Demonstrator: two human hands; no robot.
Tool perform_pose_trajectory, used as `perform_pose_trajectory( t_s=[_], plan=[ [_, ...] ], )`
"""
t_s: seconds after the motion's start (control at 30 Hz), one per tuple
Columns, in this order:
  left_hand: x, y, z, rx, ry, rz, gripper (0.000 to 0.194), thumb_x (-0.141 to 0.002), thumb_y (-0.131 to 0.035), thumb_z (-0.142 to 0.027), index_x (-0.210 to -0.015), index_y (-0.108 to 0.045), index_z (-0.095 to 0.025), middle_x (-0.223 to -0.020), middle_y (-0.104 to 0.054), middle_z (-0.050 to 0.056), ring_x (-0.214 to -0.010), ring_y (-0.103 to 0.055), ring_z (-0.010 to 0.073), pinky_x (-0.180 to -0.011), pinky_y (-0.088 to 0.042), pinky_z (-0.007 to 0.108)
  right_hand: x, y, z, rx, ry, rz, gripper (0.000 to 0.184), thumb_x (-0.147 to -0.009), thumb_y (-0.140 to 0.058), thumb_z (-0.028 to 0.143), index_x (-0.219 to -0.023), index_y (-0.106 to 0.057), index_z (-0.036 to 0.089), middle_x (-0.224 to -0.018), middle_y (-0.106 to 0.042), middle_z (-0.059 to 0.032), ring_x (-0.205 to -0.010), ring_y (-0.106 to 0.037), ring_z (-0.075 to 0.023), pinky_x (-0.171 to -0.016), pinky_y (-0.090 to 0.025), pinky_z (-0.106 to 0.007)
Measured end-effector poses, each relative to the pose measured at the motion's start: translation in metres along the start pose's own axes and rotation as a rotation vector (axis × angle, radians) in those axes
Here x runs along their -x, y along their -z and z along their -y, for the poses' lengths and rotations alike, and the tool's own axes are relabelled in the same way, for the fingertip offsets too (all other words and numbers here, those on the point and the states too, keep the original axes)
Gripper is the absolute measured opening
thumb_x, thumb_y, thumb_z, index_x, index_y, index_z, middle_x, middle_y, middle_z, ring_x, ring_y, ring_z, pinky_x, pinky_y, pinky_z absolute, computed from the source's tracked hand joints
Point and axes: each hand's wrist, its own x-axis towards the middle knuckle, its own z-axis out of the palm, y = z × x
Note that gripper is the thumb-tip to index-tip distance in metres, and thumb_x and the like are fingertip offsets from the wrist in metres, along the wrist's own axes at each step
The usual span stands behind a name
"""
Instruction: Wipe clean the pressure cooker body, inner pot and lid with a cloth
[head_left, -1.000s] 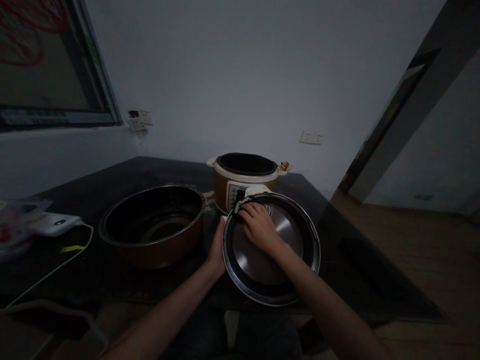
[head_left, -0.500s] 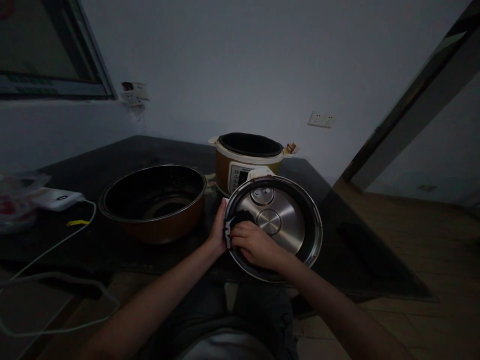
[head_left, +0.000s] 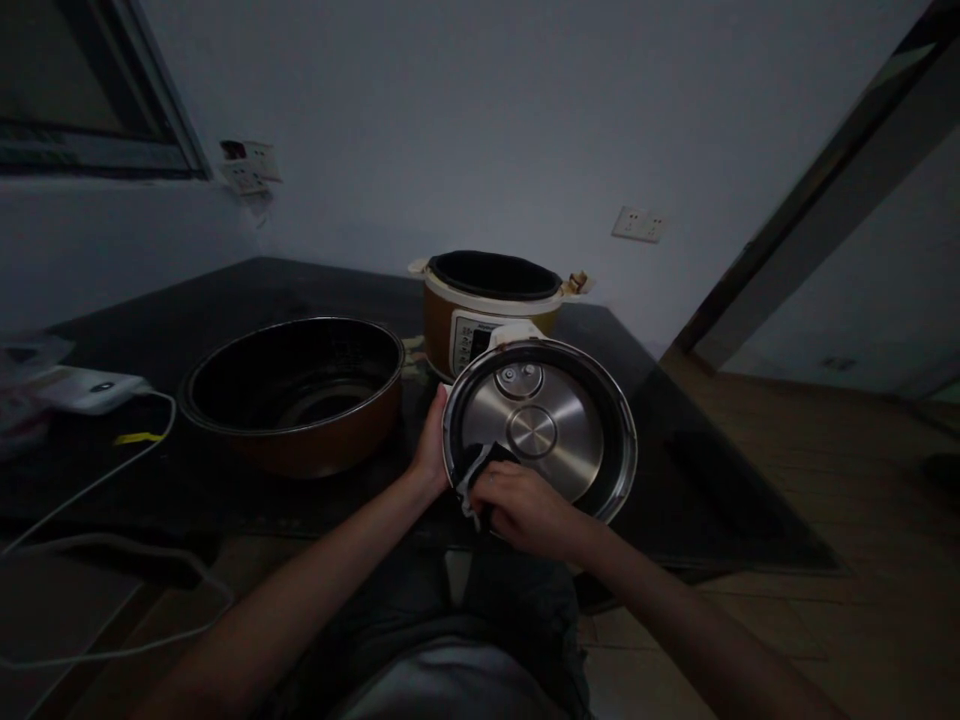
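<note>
Lid [head_left: 559, 435]: left hand [head_left: 431, 445] grips its edge; right hand [head_left: 523, 503], angled inward, clutches cloth [head_left: 474, 480].

Down goes my right grip [head_left: 521, 505], taking the dark cloth [head_left: 499, 455] to the lower left of the lid [head_left: 574, 440]; the valves [head_left: 510, 374] come clear!
</note>
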Motion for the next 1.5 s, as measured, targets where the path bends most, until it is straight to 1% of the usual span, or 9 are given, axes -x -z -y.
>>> perform_pose_trajectory(
  t_s=[0.2,0.27,0.57,0.73,0.93,1.1,1.2,1.4,1.5],
  plan=[
    [0.001,-0.001,-0.003,-0.034,0.007,0.036,0.047,-0.091,-0.044,-0.048,-0.089,-0.071,-0.009,-0.082,-0.075,0.01,-0.085,-0.07,0.0244,-0.09,-0.05,0.035,-0.02,-0.014,0.018,-0.011,-0.144,-0.223,0.019,-0.084,-0.052,0.015,-0.103,-0.054,0.016,-0.101,-0.06,-0.0085,-0.098,-0.052,-0.0211,-0.084,-0.045,-0.033],
    [0.001,-0.001,-0.004,-0.038,0.013,0.044,0.048,-0.091,-0.043,-0.048,-0.092,-0.071,-0.009,-0.085,-0.075,0.01,-0.088,-0.069,0.0246,-0.09,-0.05,0.035,-0.018,-0.021,0.024,0.002,-0.197,-0.261,0.027,-0.083,-0.059,0.021,-0.108,-0.052,0.015,-0.107,-0.06,-0.01,-0.103,-0.05,-0.0232,-0.088,-0.044,-0.037],
    [0.0,0.0,-0.002,-0.017,0.056,0.076,0.049,-0.09,-0.043,-0.051,-0.101,-0.069,-0.011,-0.091,-0.074,0.01,-0.101,-0.066,0.027,-0.095,-0.047,0.038,0.017,-0.034,0.046,0.041,-0.444,-0.259,0.024,-0.084,-0.051,0.01,-0.108,-0.056,0.014,-0.1,-0.063,-0.0088,-0.095,-0.054,-0.0225,-0.084,-0.048,-0.039],
    [0.001,0.001,-0.003,-0.036,0.071,0.065,0.05,-0.09,-0.041,-0.052,-0.095,-0.069,-0.011,-0.088,-0.075,0.01,-0.102,-0.065,0.0277,-0.097,-0.046,0.04,0.061,-0.022,0.035,0.093,-0.37,-0.18,0.021,-0.086,-0.051,0.011,-0.105,-0.058,0.017,-0.101,-0.065,-0.0065,-0.096,-0.053,-0.021,-0.083,-0.048,-0.038],
    [0.001,0.0,-0.003,-0.002,0.101,0.114,0.051,-0.09,-0.041,-0.053,-0.109,-0.066,-0.012,-0.097,-0.074,0.01,-0.106,-0.063,0.0277,-0.099,-0.044,0.041,0.096,-0.009,0.022,0.208,-0.305,-0.195,0.022,-0.085,-0.057,0.013,-0.107,-0.059,0.017,-0.103,-0.065,-0.0079,-0.105,-0.051,-0.0242,-0.092,-0.047,-0.044],
    [0.002,0.0,-0.003,0.002,0.115,0.126,0.053,-0.088,-0.044,-0.055,-0.11,-0.066,-0.012,-0.096,-0.074,0.01,-0.104,-0.064,0.0285,-0.098,-0.045,0.041,0.078,-0.018,0.026,0.135,-0.291,-0.276,0.013,-0.089,-0.051,0.016,-0.096,-0.063,0.017,-0.101,-0.065,-0.0083,-0.095,-0.055,-0.0196,-0.078,-0.052,-0.034],
    [0.002,0.001,-0.002,-0.014,0.087,0.079,0.051,-0.088,-0.045,-0.053,-0.105,-0.068,-0.011,-0.091,-0.074,0.01,-0.1,-0.065,0.028,-0.095,-0.048,0.04,0.054,-0.031,0.032,0.094,-0.359,-0.359,0.014,-0.09,-0.05,0.015,-0.091,-0.064,0.018,-0.093,-0.066,-0.006,-0.086,-0.057,-0.0171,-0.073,-0.052,-0.03],
    [0.002,-0.003,-0.003,-0.032,0.029,0.016,0.046,-0.089,-0.045,-0.049,-0.102,-0.068,-0.011,-0.086,-0.075,0.009,-0.094,-0.068,0.0269,-0.091,-0.051,0.038,-0.002,-0.054,0.045,0.187,-0.471,-0.414,0.016,-0.092,-0.047,0.018,-0.091,-0.063,0.018,-0.091,-0.065,-0.0065,-0.085,-0.057,-0.0181,-0.076,-0.051,-0.032],
    [0.003,-0.005,-0.003,-0.045,0.006,-0.005,0.047,-0.09,-0.042,-0.048,-0.101,-0.068,-0.01,-0.085,-0.075,0.01,-0.095,-0.067,0.0267,-0.091,-0.051,0.038,-0.007,-0.056,0.048,0.135,-0.467,-0.439,0.016,-0.091,-0.048,0.016,-0.096,-0.062,0.016,-0.095,-0.064,-0.0075,-0.09,-0.055,-0.0189,-0.081,-0.051,-0.033]
  ],
)
